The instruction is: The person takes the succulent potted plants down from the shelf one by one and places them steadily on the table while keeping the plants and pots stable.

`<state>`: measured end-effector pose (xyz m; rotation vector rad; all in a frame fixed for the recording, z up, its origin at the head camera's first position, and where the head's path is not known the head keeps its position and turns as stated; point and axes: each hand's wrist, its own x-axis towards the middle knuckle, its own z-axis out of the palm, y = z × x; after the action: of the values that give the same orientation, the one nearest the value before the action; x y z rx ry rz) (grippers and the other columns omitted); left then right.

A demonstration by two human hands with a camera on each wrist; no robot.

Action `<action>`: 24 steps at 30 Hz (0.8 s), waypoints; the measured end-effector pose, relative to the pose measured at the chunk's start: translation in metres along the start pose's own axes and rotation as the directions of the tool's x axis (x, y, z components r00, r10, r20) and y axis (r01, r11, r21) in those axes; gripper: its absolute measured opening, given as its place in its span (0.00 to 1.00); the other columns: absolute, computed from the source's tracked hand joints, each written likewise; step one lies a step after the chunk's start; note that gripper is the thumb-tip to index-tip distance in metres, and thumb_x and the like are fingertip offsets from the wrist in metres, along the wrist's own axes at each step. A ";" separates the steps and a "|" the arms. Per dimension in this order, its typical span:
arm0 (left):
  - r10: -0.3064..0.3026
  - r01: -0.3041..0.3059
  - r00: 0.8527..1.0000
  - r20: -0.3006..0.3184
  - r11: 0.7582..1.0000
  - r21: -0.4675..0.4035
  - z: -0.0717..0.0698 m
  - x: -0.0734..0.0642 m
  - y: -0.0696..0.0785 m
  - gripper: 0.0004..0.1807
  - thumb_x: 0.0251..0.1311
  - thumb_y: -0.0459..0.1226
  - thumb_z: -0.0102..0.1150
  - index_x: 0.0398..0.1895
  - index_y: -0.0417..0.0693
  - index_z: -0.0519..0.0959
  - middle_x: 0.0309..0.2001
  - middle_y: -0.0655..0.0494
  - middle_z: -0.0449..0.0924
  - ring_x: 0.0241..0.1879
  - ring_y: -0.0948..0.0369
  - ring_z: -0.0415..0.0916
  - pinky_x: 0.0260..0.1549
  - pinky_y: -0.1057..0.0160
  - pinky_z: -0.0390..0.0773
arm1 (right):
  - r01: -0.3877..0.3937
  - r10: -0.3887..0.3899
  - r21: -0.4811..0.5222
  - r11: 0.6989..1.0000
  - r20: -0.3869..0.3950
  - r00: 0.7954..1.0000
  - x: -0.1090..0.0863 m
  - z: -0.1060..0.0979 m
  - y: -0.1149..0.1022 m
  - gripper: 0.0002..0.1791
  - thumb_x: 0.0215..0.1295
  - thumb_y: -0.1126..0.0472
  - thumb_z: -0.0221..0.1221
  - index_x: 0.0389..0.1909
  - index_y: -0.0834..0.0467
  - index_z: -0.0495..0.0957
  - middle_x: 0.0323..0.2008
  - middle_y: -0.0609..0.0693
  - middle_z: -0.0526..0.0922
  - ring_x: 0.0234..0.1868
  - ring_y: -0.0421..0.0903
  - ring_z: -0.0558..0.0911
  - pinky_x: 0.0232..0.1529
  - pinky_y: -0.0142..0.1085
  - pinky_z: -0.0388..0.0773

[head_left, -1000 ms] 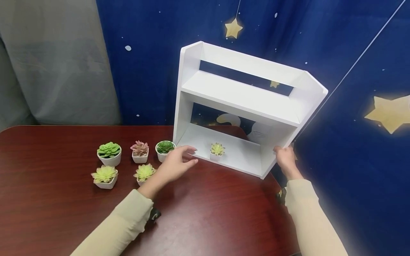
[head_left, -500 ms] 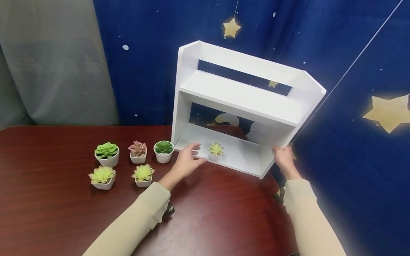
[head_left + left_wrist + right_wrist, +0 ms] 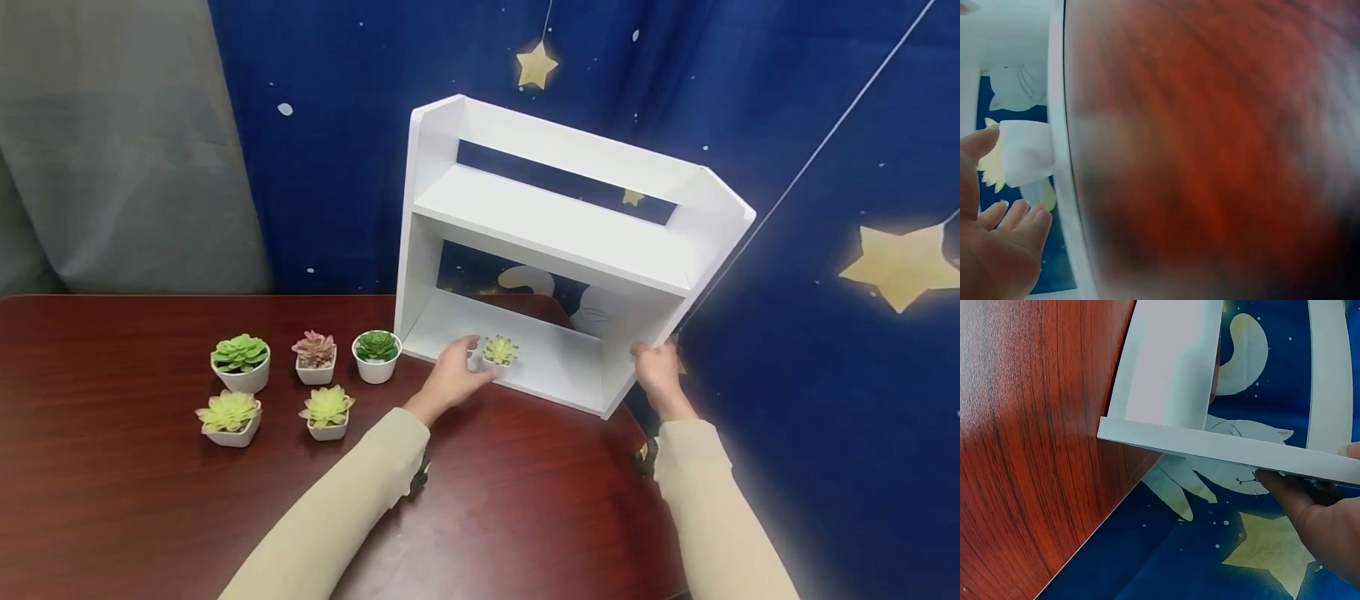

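A white two-tier shelf stands tilted on the table's right part. On its lower board, at the front edge, sits a small yellow-green succulent in a white pot. My left hand reaches to that pot from the left, thumb and fingers spread around it; in the left wrist view the fingers are apart from the pot, and the thumb tip overlaps its upper edge. With my right hand I grip the shelf's right side panel, fingers on the inner face and thumb outside.
Several potted succulents stand left of the shelf: a dark green one, a pink one, a bright green one and two yellow-green ones, including the nearer right one. A blue star-patterned curtain hangs behind the reddish-brown table.
My left hand has moved right, from the dark green succulent to the small pot on the shelf. My right hand keeps its grip. The view has shifted slightly.
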<state>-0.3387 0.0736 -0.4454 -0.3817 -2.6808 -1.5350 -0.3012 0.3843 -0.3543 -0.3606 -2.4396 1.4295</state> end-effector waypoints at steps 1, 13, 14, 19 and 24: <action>-0.003 0.003 1.000 0.000 1.000 -0.008 0.002 0.001 -0.001 0.43 0.57 0.42 0.73 0.73 0.40 0.65 0.67 0.41 0.74 0.66 0.47 0.74 0.66 0.49 0.74 | 0.002 -0.002 -0.001 1.000 -0.001 1.000 0.000 0.001 0.000 0.31 0.67 0.68 0.44 0.71 0.72 0.59 0.65 0.72 0.70 0.64 0.63 0.72 0.68 0.55 0.69; -0.025 0.024 1.000 -0.008 0.996 -0.081 0.012 0.008 -0.001 0.46 0.54 0.41 0.74 0.74 0.37 0.62 0.68 0.37 0.72 0.68 0.46 0.72 0.68 0.50 0.72 | 0.013 -0.012 0.009 1.000 -0.013 1.000 0.001 0.000 -0.001 0.30 0.67 0.68 0.44 0.70 0.72 0.60 0.64 0.71 0.71 0.63 0.61 0.72 0.68 0.54 0.69; -0.029 0.027 0.999 -0.015 0.996 -0.089 0.013 0.009 -0.001 0.46 0.54 0.41 0.74 0.74 0.36 0.63 0.68 0.37 0.72 0.68 0.46 0.72 0.69 0.50 0.72 | 0.014 -0.013 0.011 1.000 -0.012 1.000 0.001 0.001 -0.001 0.30 0.67 0.68 0.44 0.70 0.72 0.60 0.64 0.71 0.70 0.63 0.61 0.72 0.68 0.54 0.69; -0.051 0.043 0.997 -0.054 0.990 -0.136 0.023 0.008 0.001 0.46 0.55 0.42 0.74 0.73 0.35 0.63 0.69 0.37 0.71 0.67 0.47 0.72 0.69 0.49 0.71 | 0.013 -0.013 0.017 1.000 -0.005 1.000 0.001 0.003 -0.001 0.30 0.67 0.68 0.44 0.71 0.71 0.59 0.65 0.71 0.70 0.65 0.62 0.72 0.69 0.56 0.68; -0.090 0.078 0.990 -0.107 0.991 -0.111 0.035 0.004 0.011 0.47 0.53 0.41 0.76 0.73 0.33 0.63 0.66 0.37 0.74 0.62 0.47 0.75 0.66 0.49 0.73 | -0.009 0.010 0.007 1.000 -0.009 1.000 0.000 0.001 0.002 0.30 0.68 0.67 0.44 0.71 0.71 0.59 0.66 0.71 0.69 0.66 0.63 0.71 0.70 0.57 0.68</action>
<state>-0.3365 0.1093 -0.4533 -0.1819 -2.5689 -1.6730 -0.3015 0.3841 -0.3563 -0.3766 -2.4287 1.4367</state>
